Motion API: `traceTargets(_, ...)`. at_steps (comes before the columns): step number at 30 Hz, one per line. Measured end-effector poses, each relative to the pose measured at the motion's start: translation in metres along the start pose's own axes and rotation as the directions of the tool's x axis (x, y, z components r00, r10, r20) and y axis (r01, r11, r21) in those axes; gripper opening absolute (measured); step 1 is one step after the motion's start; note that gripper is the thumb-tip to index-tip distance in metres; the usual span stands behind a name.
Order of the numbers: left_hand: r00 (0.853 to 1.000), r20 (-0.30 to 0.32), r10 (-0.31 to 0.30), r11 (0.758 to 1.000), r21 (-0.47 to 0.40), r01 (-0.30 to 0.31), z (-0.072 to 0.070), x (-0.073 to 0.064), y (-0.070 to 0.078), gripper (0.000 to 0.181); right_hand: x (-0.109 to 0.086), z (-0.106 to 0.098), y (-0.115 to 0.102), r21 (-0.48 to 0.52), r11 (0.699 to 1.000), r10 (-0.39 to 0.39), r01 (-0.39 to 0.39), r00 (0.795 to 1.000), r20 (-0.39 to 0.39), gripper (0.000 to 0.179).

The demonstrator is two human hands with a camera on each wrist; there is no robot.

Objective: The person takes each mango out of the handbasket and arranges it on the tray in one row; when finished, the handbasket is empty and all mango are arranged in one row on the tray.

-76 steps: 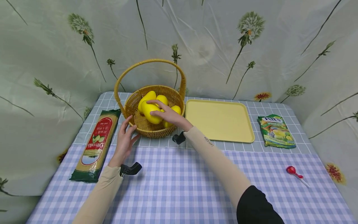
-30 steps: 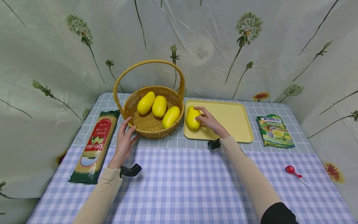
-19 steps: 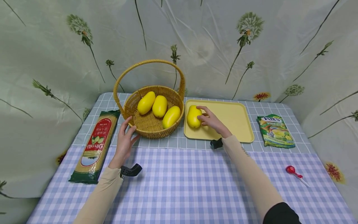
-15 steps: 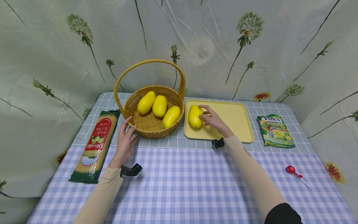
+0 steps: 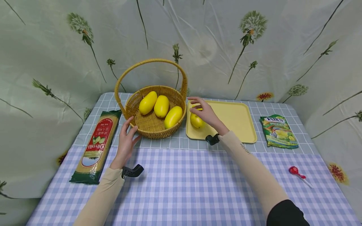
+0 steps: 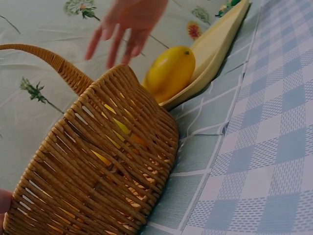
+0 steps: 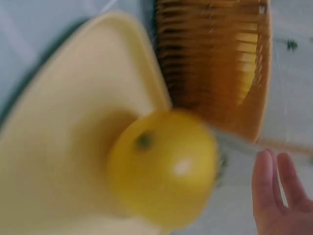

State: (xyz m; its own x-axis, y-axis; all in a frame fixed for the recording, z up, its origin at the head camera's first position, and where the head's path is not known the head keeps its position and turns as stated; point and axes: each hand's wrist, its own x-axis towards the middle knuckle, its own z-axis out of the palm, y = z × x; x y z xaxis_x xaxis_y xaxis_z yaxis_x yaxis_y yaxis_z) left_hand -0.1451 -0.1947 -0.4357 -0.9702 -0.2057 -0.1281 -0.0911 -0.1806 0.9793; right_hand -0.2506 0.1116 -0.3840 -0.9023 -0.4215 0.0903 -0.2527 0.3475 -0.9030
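Note:
The wicker basket (image 5: 152,133) stands at the back with three yellow mangoes inside, among them a mango (image 5: 173,117) on its right side. My left hand (image 5: 125,142) rests its fingertips against the basket's front-left rim and wall. One more mango (image 5: 196,121) lies on the left end of the pale yellow tray (image 5: 226,121). My right hand (image 5: 207,113) hovers above that mango with fingers extended, holding nothing, and partly covers it in the head view. In the right wrist view, a gap shows between the mango (image 7: 164,169) and the fingers (image 7: 266,183).
A long pack of pasta (image 5: 97,146) lies left of the basket. Right of the tray lies a green FOX'S candy bag (image 5: 278,131), with a red lollipop (image 5: 294,170) nearer the front right. A patterned curtain (image 5: 212,47) hangs behind the table.
My right hand carried a mango from the basket to the tray's left end, let it go and rose above it, shifting slightly left. My left hand stayed at the basket.

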Motion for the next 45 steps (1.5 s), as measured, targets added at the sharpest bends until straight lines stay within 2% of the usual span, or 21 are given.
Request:
traceTargets(3, 1.000, -0.003, -0.001, 1.000, 0.005, 0.001, 0.000, 0.000, 0.000, 0.051, 0.013, 0.014, -0.013, -0.031, 0.996, -0.077, 0.081, 0.992, 0.100, 0.044)
traceTargets(7, 1.000, -0.001, 0.007, 1.000, 0.015, -0.007, -0.001, 0.000, 0.000, 0.050, 0.030, 0.029, -0.025, -0.073, 0.986, -0.125, 0.147, 0.960, 0.252, 0.042)
traceTargets(12, 1.000, 0.001, 0.011, 1.000, 0.021, -0.011, -0.002, 0.000, -0.001, 0.050, 0.049, 0.040, -0.032, -0.181, 0.975, -0.050, 0.130, 0.920, 0.390, 0.044)
traceTargets(16, 1.000, 0.004, 0.005, 1.000, 0.022, -0.005, -0.001, -0.002, -0.001, 0.051, 0.056, 0.046, -0.032, -0.300, 0.948, 0.037, 0.103, 0.904, 0.426, 0.045)
traceTargets(19, 1.000, 0.000, 0.004, 1.000, 0.020, -0.004, 0.001, -0.005, -0.002, 0.051, 0.055, 0.048, -0.032, -0.342, 0.936, 0.086, 0.083, 0.888, 0.451, 0.046)
traceTargets(24, 1.000, -0.010, 0.006, 1.000, 0.024, -0.006, 0.003, -0.012, -0.003, 0.050, 0.054, 0.052, -0.033, -0.416, 0.903, 0.145, 0.105, 0.838, 0.526, 0.044)
traceTargets(26, 1.000, -0.013, 0.006, 1.000, 0.026, -0.006, 0.003, -0.015, -0.003, 0.050, 0.053, 0.055, -0.035, -0.443, 0.886, 0.152, 0.137, 0.817, 0.557, 0.043)
traceTargets(29, 1.000, -0.020, 0.002, 1.000, 0.027, -0.001, 0.004, -0.018, -0.004, 0.050, 0.051, 0.060, -0.036, -0.460, 0.874, 0.164, 0.158, 0.795, 0.584, 0.041)
traceTargets(33, 1.000, -0.029, -0.007, 1.000, 0.027, 0.008, 0.005, -0.019, -0.004, 0.051, 0.050, 0.066, -0.039, -0.454, 0.880, 0.187, 0.140, 0.777, 0.601, 0.036)
traceTargets(37, 0.999, -0.030, -0.009, 1.000, 0.030, 0.010, 0.006, -0.019, -0.005, 0.050, 0.050, 0.069, -0.043, -0.427, 0.897, 0.198, 0.117, 0.757, 0.623, 0.040)
traceTargets(42, 1.000, -0.030, -0.006, 1.000, 0.027, 0.007, 0.007, -0.018, -0.005, 0.050, 0.052, 0.067, -0.048, -0.380, 0.916, 0.177, 0.125, 0.726, 0.665, 0.045)
traceTargets(45, 1.000, -0.031, -0.005, 1.000, 0.023, 0.006, 0.007, -0.019, -0.004, 0.050, 0.052, 0.065, -0.049, -0.340, 0.932, 0.153, 0.123, 0.717, 0.680, 0.044)
